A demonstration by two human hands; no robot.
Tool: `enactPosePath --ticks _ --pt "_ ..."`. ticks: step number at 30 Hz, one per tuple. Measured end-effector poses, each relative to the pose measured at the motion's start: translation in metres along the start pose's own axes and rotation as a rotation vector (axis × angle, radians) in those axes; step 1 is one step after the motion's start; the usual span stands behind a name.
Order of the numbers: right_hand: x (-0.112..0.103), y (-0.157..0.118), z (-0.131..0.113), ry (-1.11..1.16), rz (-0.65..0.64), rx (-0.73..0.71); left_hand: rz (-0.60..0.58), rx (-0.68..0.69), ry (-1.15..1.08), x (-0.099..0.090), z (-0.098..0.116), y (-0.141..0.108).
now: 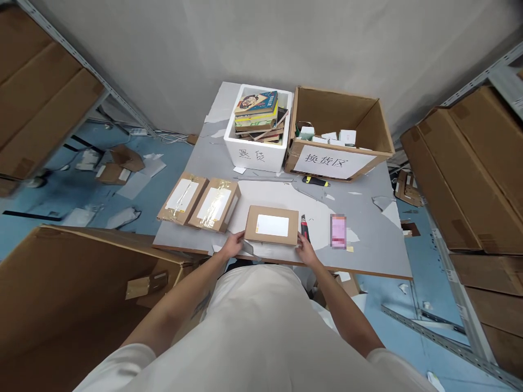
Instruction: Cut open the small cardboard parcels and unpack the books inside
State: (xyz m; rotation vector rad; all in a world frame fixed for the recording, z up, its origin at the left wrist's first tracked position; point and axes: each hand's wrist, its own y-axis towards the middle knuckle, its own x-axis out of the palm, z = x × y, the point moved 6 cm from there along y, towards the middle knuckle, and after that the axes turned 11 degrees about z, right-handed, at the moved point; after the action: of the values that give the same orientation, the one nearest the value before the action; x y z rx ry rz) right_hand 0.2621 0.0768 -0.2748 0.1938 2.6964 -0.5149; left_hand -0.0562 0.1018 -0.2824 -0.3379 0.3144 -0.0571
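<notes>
Labelled cardboard box [272, 213] sat level at the near side of the table [376, 234]; whether raised off the surface, could not tell. Left hand [232, 245] gripped its left end low down, right hand [305, 251] its near right corner, fingers curled in on both.

Handling, judged by eye: stiff board, likely light to moderate, smooth-faced; contents hidden, so fragility unknown. Short ends gave the best hold, low, thumbs off the label.

Edges: table's front edge close below the box. Red-and-black utility knife [304, 228] just beside the right end; two taped parcels [216, 206] left; foam box [265, 163] and large open carton [339, 111] beyond. Most room lay rightward, past the knife.
</notes>
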Motion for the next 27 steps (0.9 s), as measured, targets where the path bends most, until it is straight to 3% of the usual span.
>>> enactPosePath --ticks 3,6,11,16,20,25,27 --pt "0.010 -0.004 0.002 0.024 -0.058 0.035 -0.003 -0.020 -0.021 0.006 -0.010 -0.005" --pt "0.009 -0.003 -0.008 0.050 -0.101 -0.005 0.032 -0.038 -0.011 0.003 -0.003 -0.006" --pt "-0.017 -0.002 -0.047 -0.267 -0.045 -0.198 0.165 0.089 0.236 -0.018 0.047 -0.007" --pt "-0.020 0.010 -0.068 -0.507 -0.008 -0.166 0.269 0.125 0.429 -0.018 0.083 -0.004" --pt "-0.021 0.020 -0.063 -0.494 -0.013 -0.135 0.314 0.072 0.458 -0.015 0.087 0.001" --pt "-0.045 0.026 -0.039 -0.641 0.157 0.067 0.295 0.027 0.503 -0.015 0.084 0.005" --pt "-0.042 0.025 -0.032 -0.713 0.144 0.116 0.327 0.074 0.508 -0.016 0.085 0.002"
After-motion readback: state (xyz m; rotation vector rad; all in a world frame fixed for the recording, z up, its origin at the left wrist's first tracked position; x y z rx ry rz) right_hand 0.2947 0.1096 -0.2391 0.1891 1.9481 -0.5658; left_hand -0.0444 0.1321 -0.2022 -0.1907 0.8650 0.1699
